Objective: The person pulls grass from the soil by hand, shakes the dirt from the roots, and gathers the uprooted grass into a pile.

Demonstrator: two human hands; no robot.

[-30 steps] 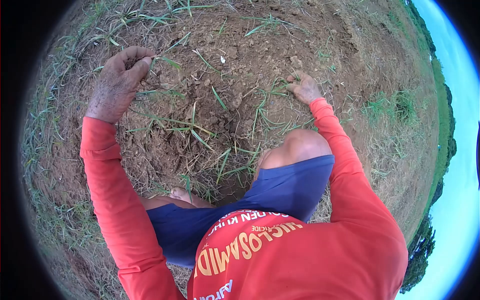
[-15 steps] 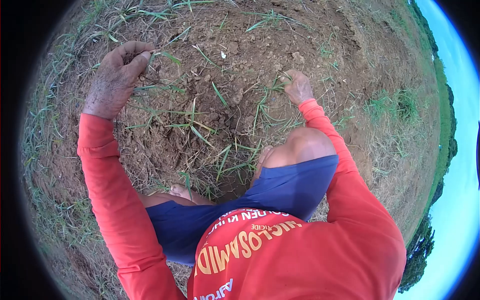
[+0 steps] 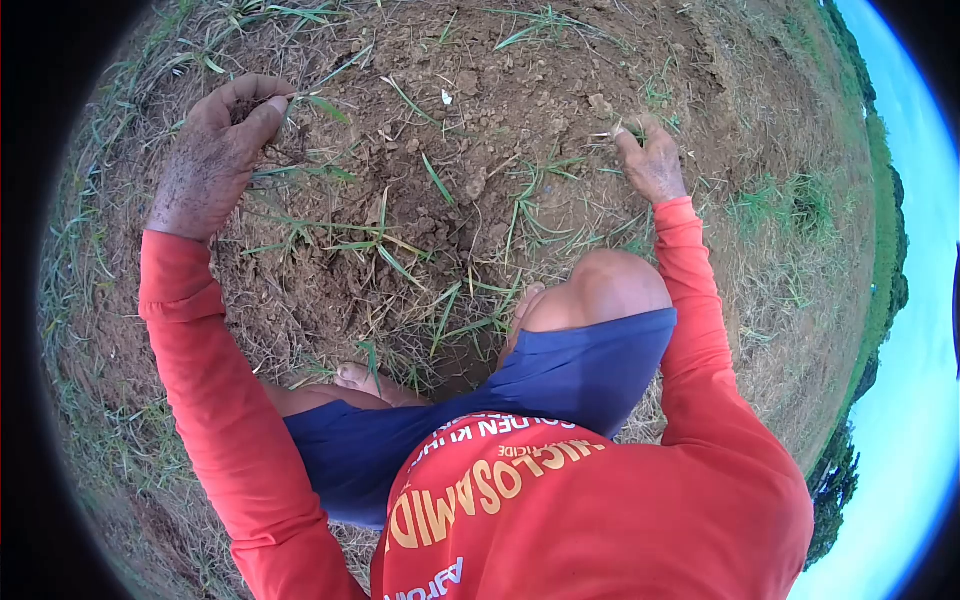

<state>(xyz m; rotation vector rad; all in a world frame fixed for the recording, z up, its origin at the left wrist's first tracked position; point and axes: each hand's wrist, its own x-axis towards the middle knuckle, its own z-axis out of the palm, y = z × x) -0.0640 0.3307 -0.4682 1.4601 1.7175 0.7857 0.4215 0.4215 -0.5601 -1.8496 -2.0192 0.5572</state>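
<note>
At the upper left of the head view, my left hand (image 3: 215,155) is closed, with thumb and forefinger pinched on a thin grass stem. Its green blade (image 3: 327,107) points right from the fingertips, and dark soil clings to the curled fingers. My right hand (image 3: 650,160) is closed too, raised at the upper right, with a small tuft of grass (image 3: 634,133) between thumb and fingers. Between the hands lies brown, crumbly soil (image 3: 440,235) with scattered green grass plants (image 3: 378,240).
My bare knee (image 3: 610,290) and feet (image 3: 375,382) are below the hands, near the loose soil. Denser grass (image 3: 800,208) grows to the right. Trees (image 3: 835,490) and sky stand at the right edge.
My right hand has moved right and slightly up, away from the grass plant it was at, with a tuft in its fingers. My left hand has shifted slightly left and up.
</note>
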